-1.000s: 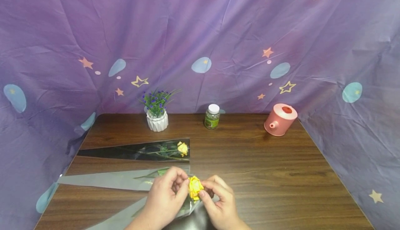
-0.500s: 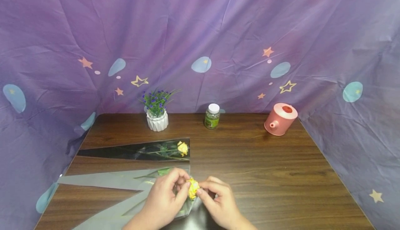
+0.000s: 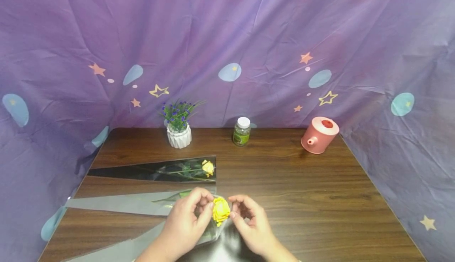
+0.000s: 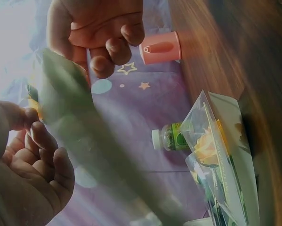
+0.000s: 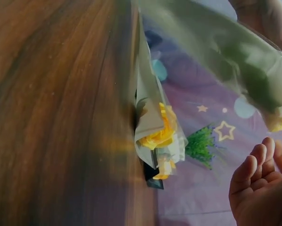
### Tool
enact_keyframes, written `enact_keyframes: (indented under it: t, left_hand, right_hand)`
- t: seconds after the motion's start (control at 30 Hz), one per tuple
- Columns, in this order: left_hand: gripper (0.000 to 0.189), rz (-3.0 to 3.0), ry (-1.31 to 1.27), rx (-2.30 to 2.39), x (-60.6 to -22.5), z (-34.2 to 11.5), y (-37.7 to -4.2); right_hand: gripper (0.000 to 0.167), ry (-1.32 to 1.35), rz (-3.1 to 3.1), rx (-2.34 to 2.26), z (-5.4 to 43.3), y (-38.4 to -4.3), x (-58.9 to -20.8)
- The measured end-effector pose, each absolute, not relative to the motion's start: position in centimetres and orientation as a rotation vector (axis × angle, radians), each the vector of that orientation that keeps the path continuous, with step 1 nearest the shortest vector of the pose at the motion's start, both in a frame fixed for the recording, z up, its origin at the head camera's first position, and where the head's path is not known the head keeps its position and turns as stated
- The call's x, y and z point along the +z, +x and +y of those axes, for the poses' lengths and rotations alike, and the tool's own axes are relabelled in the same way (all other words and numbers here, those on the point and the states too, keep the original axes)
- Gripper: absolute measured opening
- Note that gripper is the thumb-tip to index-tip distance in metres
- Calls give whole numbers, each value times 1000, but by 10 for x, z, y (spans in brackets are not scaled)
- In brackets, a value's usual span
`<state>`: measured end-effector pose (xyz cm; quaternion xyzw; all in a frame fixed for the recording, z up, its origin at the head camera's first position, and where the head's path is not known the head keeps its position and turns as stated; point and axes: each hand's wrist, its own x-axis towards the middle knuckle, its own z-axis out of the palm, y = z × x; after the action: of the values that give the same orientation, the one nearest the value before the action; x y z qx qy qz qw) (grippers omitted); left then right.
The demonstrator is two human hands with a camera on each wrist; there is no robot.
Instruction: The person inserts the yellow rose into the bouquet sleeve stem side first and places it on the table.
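A yellow rose (image 3: 221,210) stands out of the wide end of a clear, greyish flower sleeve (image 4: 91,122) held above the table. My left hand (image 3: 188,218) pinches at the left side of the bloom with thumb and forefinger, the other fingers curled in. On the bloom's right side is my right hand (image 3: 254,224), its thumb and forefinger spread apart close to the petals and its remaining fingers loosely bent. In the right wrist view the sleeve slants up to the rose, and the right thumb is mostly out of frame.
Two more sleeved yellow roses lie left on the wooden table (image 3: 302,198), one in a black sleeve (image 3: 138,171), the other in a grey sleeve (image 3: 117,203). Along the back stand a white flowerpot (image 3: 179,137), a white-capped jar (image 3: 241,135) and a pink watering can (image 3: 319,135).
The right thumb and forefinger have parted from the petals they pinched. The bloom has turned to show more of its face and looks wider. My left hand has barely moved.
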<state>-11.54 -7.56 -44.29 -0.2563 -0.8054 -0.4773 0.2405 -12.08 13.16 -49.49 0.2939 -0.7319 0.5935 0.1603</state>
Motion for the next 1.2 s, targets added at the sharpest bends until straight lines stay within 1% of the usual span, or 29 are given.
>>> enact_keyframes:
  t: [0.07, 0.17, 0.43, 0.57, 0.7, 0.83, 0.97, 1.1, 1.2]
  left_hand:
    - [26, -2201, -700, -1327, -442, -76, -116]
    - [23, -2191, -721, -1349, -440, -77, -116]
    - [26, -2169, -788, -1330, -438, -80, -117]
    - [27, -2172, -779, -1341, -439, -80, -117]
    - [27, -2188, -758, -1349, -439, -81, -116]
    - [39, -2238, -750, -1314, -438, -82, -116]
    - [51, -2298, -719, -1247, -437, -84, -115]
    - [51, -2314, -662, -1233, -436, -85, -115]
    - [47, -2316, -641, -1230, -436, -86, -115]
  right_hand:
    - [34, 820, -2105, 1727, 133, -121, -496]
    - [32, 861, -2101, 1721, 136, -123, -498]
    - [38, 1093, -1843, 1667, 137, -128, -498]
    - [34, 1147, -1812, 1554, 133, -129, -492]
    - [33, 1161, -1834, 1551, 130, -127, -489]
    - [32, 1164, -1860, 1563, 130, -126, -491]
    - [31, 1230, -1870, 1644, 131, -125, -492]
    - [31, 1282, -1840, 1689, 130, -124, -487]
    - [32, 1281, -1835, 1642, 129, -123, -484]
